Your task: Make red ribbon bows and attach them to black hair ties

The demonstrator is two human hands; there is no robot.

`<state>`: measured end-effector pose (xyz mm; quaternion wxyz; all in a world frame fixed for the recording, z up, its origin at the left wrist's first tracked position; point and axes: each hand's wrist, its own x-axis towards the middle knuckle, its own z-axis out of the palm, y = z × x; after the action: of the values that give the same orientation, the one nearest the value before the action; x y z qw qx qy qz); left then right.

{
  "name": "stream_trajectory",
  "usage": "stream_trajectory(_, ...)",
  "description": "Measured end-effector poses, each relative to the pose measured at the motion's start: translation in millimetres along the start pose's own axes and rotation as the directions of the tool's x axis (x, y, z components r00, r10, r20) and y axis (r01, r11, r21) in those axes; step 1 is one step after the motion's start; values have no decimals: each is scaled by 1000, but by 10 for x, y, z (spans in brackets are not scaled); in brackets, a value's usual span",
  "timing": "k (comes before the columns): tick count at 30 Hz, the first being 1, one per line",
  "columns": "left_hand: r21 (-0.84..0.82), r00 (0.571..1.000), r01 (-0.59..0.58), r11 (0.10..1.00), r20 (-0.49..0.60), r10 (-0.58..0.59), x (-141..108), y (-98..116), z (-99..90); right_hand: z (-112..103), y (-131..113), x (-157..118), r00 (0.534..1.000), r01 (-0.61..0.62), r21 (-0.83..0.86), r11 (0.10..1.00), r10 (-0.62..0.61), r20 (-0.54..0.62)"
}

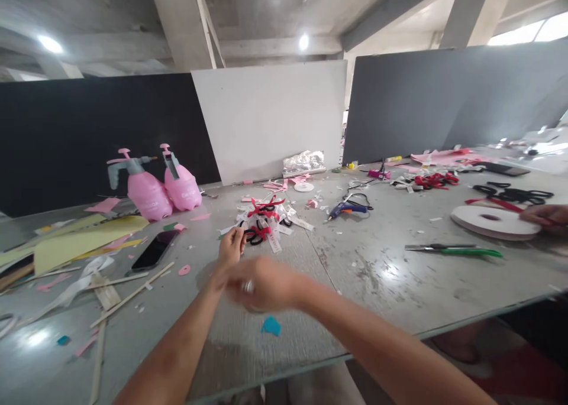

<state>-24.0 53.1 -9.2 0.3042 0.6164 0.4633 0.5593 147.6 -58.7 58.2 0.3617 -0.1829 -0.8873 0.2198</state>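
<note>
My left hand (pixel 231 246) is at the near left edge of a small pile of red and white printed ribbon pieces (pixel 270 216) with black loops (pixel 254 235) among them. Its thumb and fingers are pinched together close to one black loop; what lies between them is too small to make out. My right hand (pixel 261 282), smeared by motion, crosses in front of my left wrist, with a ring on one finger. Whether it holds anything cannot be seen. A scrap of blue paper (pixel 270 326) lies on the table just below it.
Two pink spray bottles (pixel 148 195) and a phone (pixel 154 251) stand and lie at left, near wooden sticks (pixel 133 294). A blue glue gun (pixel 348 210), green-handled scissors (pixel 461 250) and a white ribbon spool (pixel 492 222) lie to the right. Another person's hand (pixel 548 216) touches the spool.
</note>
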Motion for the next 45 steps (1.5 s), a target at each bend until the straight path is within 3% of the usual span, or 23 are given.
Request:
stream_trajectory(2, 9, 1000, -2, 1000, -11, 2, -9, 16, -6, -140, 358, 78, 976, -114, -10, 993, 110, -190)
stream_trajectory(4, 0, 1000, 14, 1000, -11, -14, -13, 19, -4, -211, 724, 54, 864, -297, 19, 955, 277, -421)
stream_trajectory(5, -5, 1000, 27, 1000, -10, -27, -13, 17, -1, -216, 880, 11, 815, -379, 37, 925, 353, -460)
stream_trajectory(7, -9, 999, 42, 999, -6, -42, -17, 14, 8, -185, 1096, -87, 771, -464, 40, 885, 426, -473)
stream_trajectory(10, -4, 999, 29, 1000, 26, -28, -41, 31, 13, -101, 1178, -156, 777, -481, 35, 876, 444, -446)
stream_trajectory(15, -34, 998, 31, 999, 59, -29, -128, 111, -13, -30, 1065, -80, 767, -501, 74, 862, 482, -424)
stream_trajectory(28, -91, 980, 128, 988, 163, -112, -178, 146, 24, 24, 1069, -57, 845, -442, 134, 887, 462, -268)
stream_trajectory(31, -90, 970, 165, 982, 194, -145, -188, 138, 35, 27, 1096, -48, 846, -420, 109, 901, 432, -314)
stream_trajectory(35, -76, 957, 155, 985, 258, -131, -187, 130, 28, 6, 1135, -32, 816, -351, 95, 932, 354, -456)
stream_trajectory(45, 27, 985, 46, 999, 163, -50, -195, 168, 22, 36, 1142, -21, 807, -389, 260, 884, 463, -366)
